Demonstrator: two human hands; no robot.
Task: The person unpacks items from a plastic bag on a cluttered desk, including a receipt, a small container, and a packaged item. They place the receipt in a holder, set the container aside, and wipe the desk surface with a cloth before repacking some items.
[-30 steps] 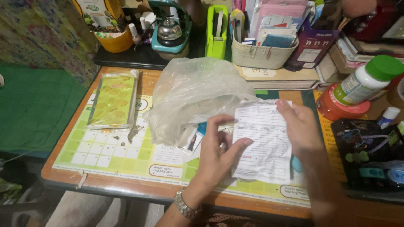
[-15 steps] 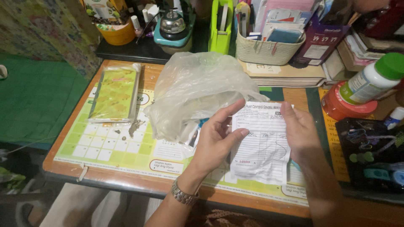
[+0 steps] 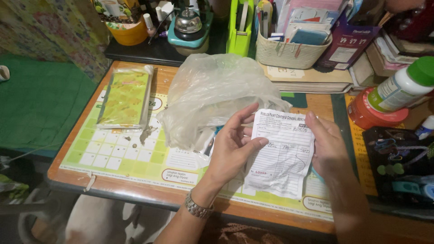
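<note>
the left hand (image 3: 235, 144) and the right hand (image 3: 329, 145) hold a creased white paper slip (image 3: 282, 156) between them, each hand clamped on one side edge, thumb in front and fingers behind. the slip hangs just above the near right part of the surface (image 3: 131, 189), over a green and yellow calendar mat (image 3: 113, 156) that covers most of it. a metal watch (image 3: 197, 209) sits on the left wrist.

just left of the slip and touching the left fingers lies a crumpled clear plastic bag (image 3: 212, 97), puffed up and blocking the view of the middle of the mat. far left on the mat lies a flat yellow-green packet (image 3: 124, 97) in clear wrap, with small brown crumbs (image 3: 140, 138) beside its near end.

along the far edge stand an orange tub (image 3: 122, 29), a teal stand with a silver bell (image 3: 187, 25), a lime green tape dispenser (image 3: 239, 27) and a woven basket (image 3: 291, 49) stuffed with papers. at the right, a white bottle with a green cap (image 3: 404, 86) lies tilted on a red round tin (image 3: 373, 115), and a black tray (image 3: 400, 165) of clips sits near it.
</note>
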